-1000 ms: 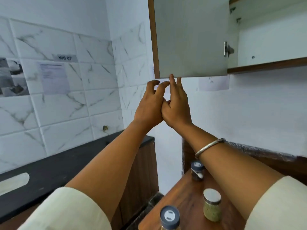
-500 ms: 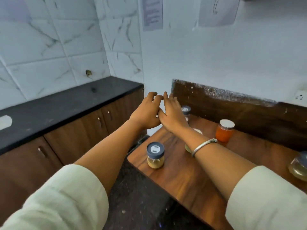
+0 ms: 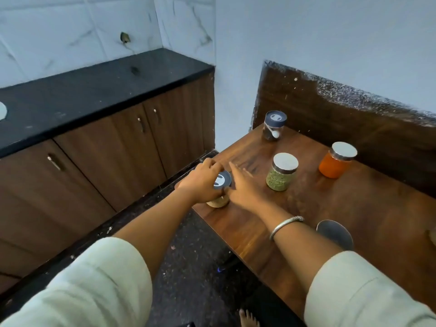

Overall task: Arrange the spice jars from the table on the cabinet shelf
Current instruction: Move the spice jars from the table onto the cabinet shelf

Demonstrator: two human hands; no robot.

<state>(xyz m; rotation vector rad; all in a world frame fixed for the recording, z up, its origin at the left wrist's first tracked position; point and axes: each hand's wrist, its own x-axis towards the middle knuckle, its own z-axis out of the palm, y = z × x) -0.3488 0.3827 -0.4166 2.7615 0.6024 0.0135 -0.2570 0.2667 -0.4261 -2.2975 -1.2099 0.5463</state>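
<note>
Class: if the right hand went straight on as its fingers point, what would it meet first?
Likely no jar: the right hand points over bare table, beside the near blue-lidded jar the left hand grips, toward the white wall beyond the edge. Depth unclear.

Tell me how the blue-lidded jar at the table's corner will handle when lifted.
The jar looks clear-walled and rigid, so probably stiff, perhaps breakable. It is small, with pale spice showing at its base, so likely light. The left hand grips it by the lid, near the table edge; a loose lid could let it drop.
</note>
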